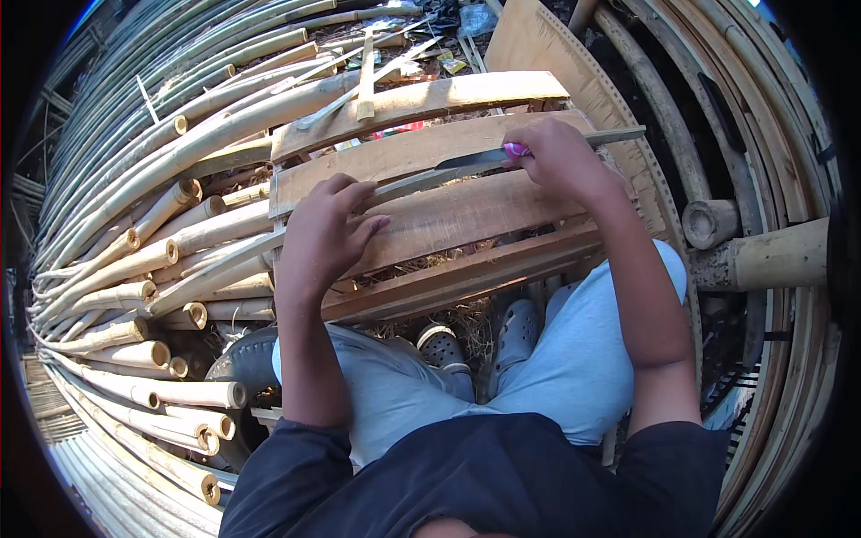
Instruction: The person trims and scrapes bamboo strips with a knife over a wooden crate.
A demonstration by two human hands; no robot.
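A long, thin bamboo strip (408,186) slants across a low wooden bench (457,215) made of spaced planks. My left hand (334,220) is loosely closed around the strip, its fingers over the far side and its thumb on the near side. My right hand (558,160) grips a knife (473,160) by its pink and purple handle. The dark blade points left and lies along the strip, against or just above it. From behind the right hand, the strip's right end (619,134) sticks out; its other end reaches left over the bamboo poles.
Stacked bamboo poles (202,394) fill the left side, cut ends facing the bench. A curved wooden board (547,45) stands behind and right. Thick bamboo posts (780,254) and rails border the right. Another bamboo piece (367,76) lies across the far plank. My clogs (516,334) are below.
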